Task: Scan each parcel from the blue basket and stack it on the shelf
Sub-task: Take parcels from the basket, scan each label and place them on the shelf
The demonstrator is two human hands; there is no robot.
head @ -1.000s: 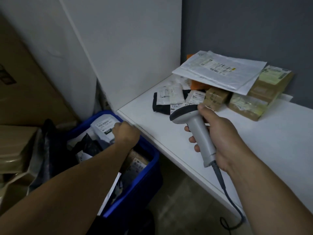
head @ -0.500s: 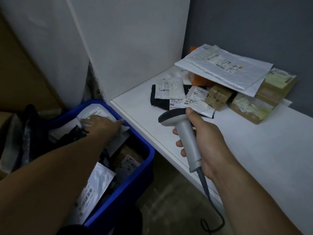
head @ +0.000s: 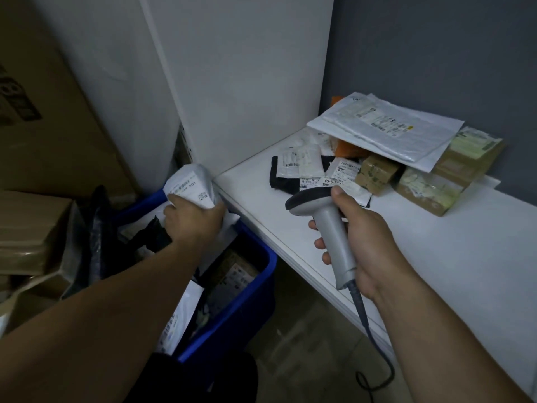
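Head view: left grip [head: 193, 221] clenched round a crumpled white labelled parcel [head: 191, 183], held just above the far end of the blue basket [head: 229, 330], close to the shelf's [head: 436, 257] left corner. Basket sits below and left of the shelf and holds more parcels: white mailer, brown box, black bag. Right grip [head: 367, 242] wrapped round the grey scanner [head: 331, 228] handle, thumb on top by the head, which points left. Scanner is over the shelf's front edge; its cable [head: 374, 344] hangs down. Back of shelf: white mailers [head: 386, 129] lying on brown boxes [head: 430, 187], black bag [head: 283, 183] with labels in front. Cardboard cartons [head: 43, 141] at left.
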